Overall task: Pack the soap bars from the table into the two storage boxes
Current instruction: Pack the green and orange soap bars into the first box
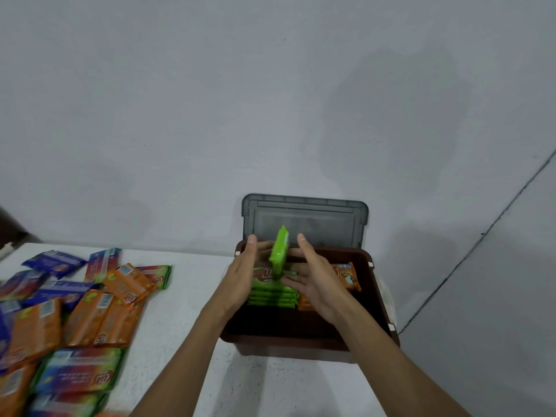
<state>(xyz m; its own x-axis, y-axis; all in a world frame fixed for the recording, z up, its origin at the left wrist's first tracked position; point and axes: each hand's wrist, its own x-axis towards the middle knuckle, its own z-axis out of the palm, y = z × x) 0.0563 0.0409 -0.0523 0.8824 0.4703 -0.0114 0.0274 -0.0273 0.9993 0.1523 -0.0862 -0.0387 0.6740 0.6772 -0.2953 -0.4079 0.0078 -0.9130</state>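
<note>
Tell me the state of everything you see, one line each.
Storage box: open, partly filled.
Lid: raised, upright behind the box.
Green soap bar: on edge between the hands.
Left hand: fingers straight.
Right hand: fingers straight.
Table soap bars: loose pile, unpacked.

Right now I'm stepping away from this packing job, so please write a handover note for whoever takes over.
Left hand and right hand: both open, straight fingers flanking a green wrapped soap bar standing on edge over the brown plastic storage box.
Done: a stack of green bars and some orange bars lie inside; its grey lid stands open.
Left: the pile of orange, blue and multicoloured bars on the white table. No second box shows.
</note>
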